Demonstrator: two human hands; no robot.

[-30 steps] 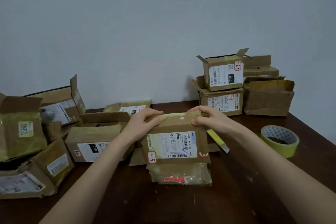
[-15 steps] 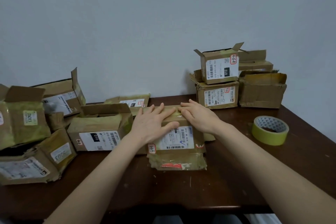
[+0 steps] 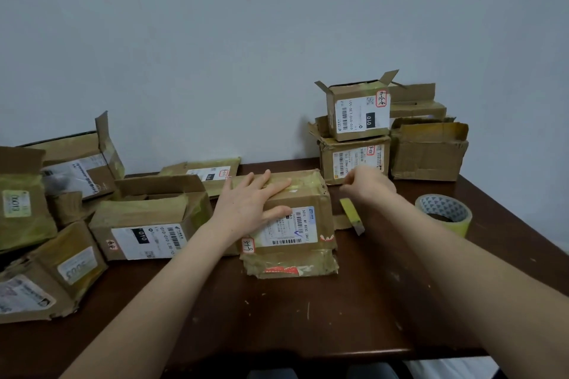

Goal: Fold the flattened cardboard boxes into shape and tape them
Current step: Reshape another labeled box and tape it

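Observation:
A small taped cardboard box [image 3: 295,224] with a white shipping label stands in the middle of the dark wooden table [image 3: 308,317]. My left hand [image 3: 249,203] lies flat on its top, fingers straight, the thumb down the front face. My right hand [image 3: 368,184] hovers just right of the box, off it, fingers loosely curled and blurred, holding nothing. Below that hand a yellow utility knife [image 3: 352,214] lies on the table. A roll of yellowish tape [image 3: 443,214] sits further right.
Folded boxes are stacked at the back right: a small open one [image 3: 357,114] on a labelled one [image 3: 354,163], beside a plain one [image 3: 428,151]. Several more boxes crowd the left, the nearest [image 3: 147,224] open-topped. The table's front edge is near me.
My right hand has left the box top and swung right, above the yellow knife. My left hand stays pressed flat on the box. The camera has shifted slightly.

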